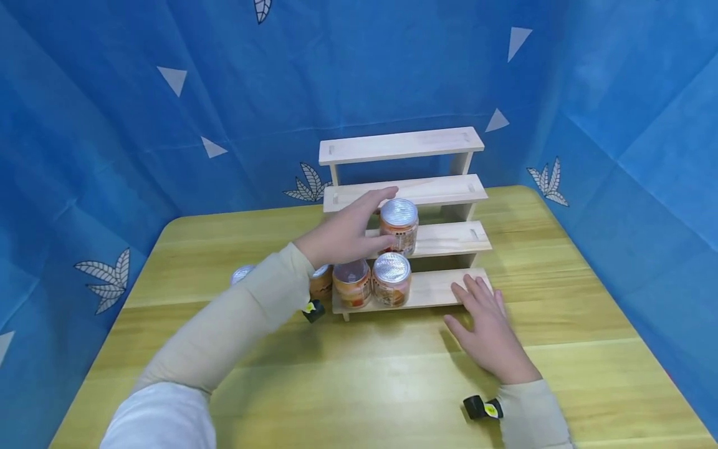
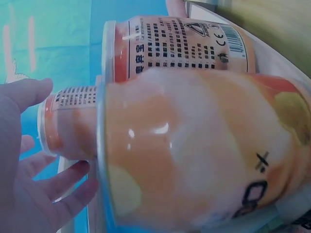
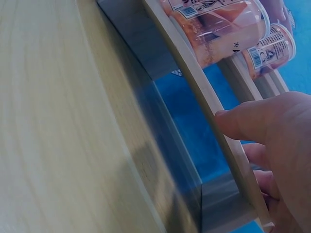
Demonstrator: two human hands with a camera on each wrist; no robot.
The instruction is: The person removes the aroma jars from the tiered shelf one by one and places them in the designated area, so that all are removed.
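Observation:
A clear can with a silver lid and orange print [image 1: 399, 232] stands on the second step from the bottom of a pale wooden tiered rack [image 1: 449, 239]. My left hand [image 1: 350, 229] is around it, thumb in front and forefinger behind; in the left wrist view its fingers [image 2: 73, 196] are spread beside the can [image 2: 73, 121], and I cannot tell whether they touch it. Two similar cans, one [image 1: 352, 285] left of the other [image 1: 391, 280], stand on the bottom step. My right hand [image 1: 487, 327] rests at that step's right end, its thumb touching the front edge in the right wrist view.
Left of the rack, another can [image 1: 321, 282] and a further lid [image 1: 241, 273] are partly hidden by the left sleeve. Small black devices [image 1: 482, 408] sit beside both cuffs. Blue cloth [image 1: 392, 75] hangs behind the wood-grain table [image 1: 359, 386].

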